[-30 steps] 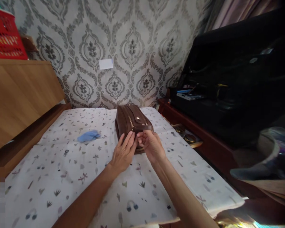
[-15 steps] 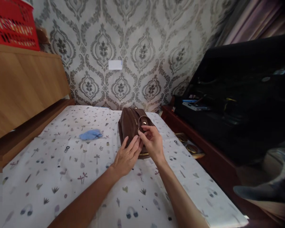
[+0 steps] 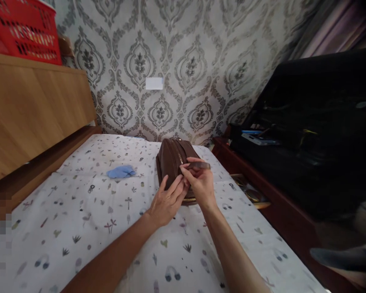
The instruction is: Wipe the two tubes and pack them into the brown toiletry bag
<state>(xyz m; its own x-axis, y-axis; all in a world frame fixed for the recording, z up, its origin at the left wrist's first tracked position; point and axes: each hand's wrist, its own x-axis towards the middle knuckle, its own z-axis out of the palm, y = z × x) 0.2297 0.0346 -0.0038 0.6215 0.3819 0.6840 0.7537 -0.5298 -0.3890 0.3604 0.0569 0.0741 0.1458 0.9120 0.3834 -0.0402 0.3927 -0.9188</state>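
Note:
A brown leather bag (image 3: 171, 159) with gold zips lies on a white patterned cloth (image 3: 88, 219) spread over the table. My left hand (image 3: 167, 200) rests flat against the bag's near end, fingers stretched out. My right hand (image 3: 199, 184) pinches the bag's brown strap (image 3: 199, 165) between thumb and fingers, holding it out to the right just above the bag.
A crumpled blue cloth (image 3: 121, 172) lies left of the bag. A wooden cabinet (image 3: 27, 114) with a red crate (image 3: 24, 28) on top stands at the left. An open black case (image 3: 308, 134) sits on a dark wooden stand at the right. Patterned wallpaper is behind.
My right hand has pulled the strap from an arched loop over the bag out to the right. The left hand has stayed pressed on the bag. The view has shifted slightly left.

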